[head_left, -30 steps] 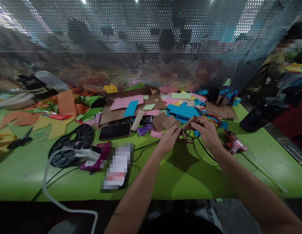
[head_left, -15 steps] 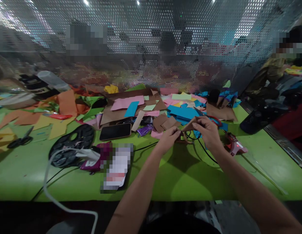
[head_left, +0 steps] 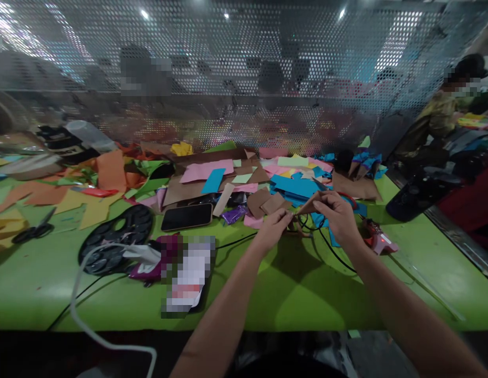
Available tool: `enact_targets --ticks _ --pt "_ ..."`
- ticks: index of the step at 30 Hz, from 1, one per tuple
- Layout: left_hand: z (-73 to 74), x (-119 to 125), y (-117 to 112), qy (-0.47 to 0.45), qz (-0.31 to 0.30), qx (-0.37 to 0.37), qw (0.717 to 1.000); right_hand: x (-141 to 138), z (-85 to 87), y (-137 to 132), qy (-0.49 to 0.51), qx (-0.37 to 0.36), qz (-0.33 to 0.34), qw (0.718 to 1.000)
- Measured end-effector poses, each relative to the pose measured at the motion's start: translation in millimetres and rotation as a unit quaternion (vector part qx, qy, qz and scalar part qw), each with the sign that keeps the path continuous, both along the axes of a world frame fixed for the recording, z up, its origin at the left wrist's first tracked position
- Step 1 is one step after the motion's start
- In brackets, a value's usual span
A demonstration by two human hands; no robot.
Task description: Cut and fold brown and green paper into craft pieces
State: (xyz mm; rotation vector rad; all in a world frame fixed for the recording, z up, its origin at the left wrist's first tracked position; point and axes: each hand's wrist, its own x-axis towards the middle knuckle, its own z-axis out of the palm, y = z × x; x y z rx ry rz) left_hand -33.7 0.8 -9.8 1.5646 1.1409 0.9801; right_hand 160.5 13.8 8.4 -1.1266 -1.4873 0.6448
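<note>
Both hands meet over the middle of the green table [head_left: 314, 294]. My left hand [head_left: 273, 229] pinches the near tip of a small brown paper piece [head_left: 308, 206]. My right hand [head_left: 339, 216] has its fingers closed on the same piece from the right, holding it just above the table. Under the hands lie black cables [head_left: 330, 247] and more brown and blue paper scraps [head_left: 294, 185].
A pink glue gun [head_left: 375, 239] lies right of my right hand. A dark phone [head_left: 187, 216], a black round tray [head_left: 116, 237], black scissors [head_left: 31, 230] and heaps of coloured paper cover the table's left and back. A perforated metal screen stands behind. A person sits at far right.
The hands stay together on the brown piece, with only small finger shifts. The view has tilted slightly, so everything sits a little lower in the picture.
</note>
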Motion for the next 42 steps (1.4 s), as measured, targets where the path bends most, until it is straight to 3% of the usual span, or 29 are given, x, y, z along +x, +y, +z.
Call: enact_targets --ticks 6,16,28,36,42 --pt "-0.9 0.3 -0.1 -0.03 -0.022 -0.011 0.999 -2.9 1.8 -3.7 -0.03 0.003 0.004 1.0" --pt "-2.5 2.2 -1.4 0.021 -0.071 0.02 0.997 -11.6 9.4 -11.4 -0.058 0.02 0.052 0.997" --pt "-2.3 7.3 -0.6 0.001 -0.025 0.019 0.999 -13.7 5.1 -10.3 -0.027 0.048 0.038 0.998" --pt "-3.4 11.2 -2.4 -0.037 -0.02 -0.002 0.999 -23.8 0.7 -11.4 0.168 -0.067 0.084 0.98" --pt "-1.5 12.7 -5.6 -0.038 -0.05 0.001 0.998 -24.6 -1.9 -10.7 0.182 -0.117 0.091 0.972"
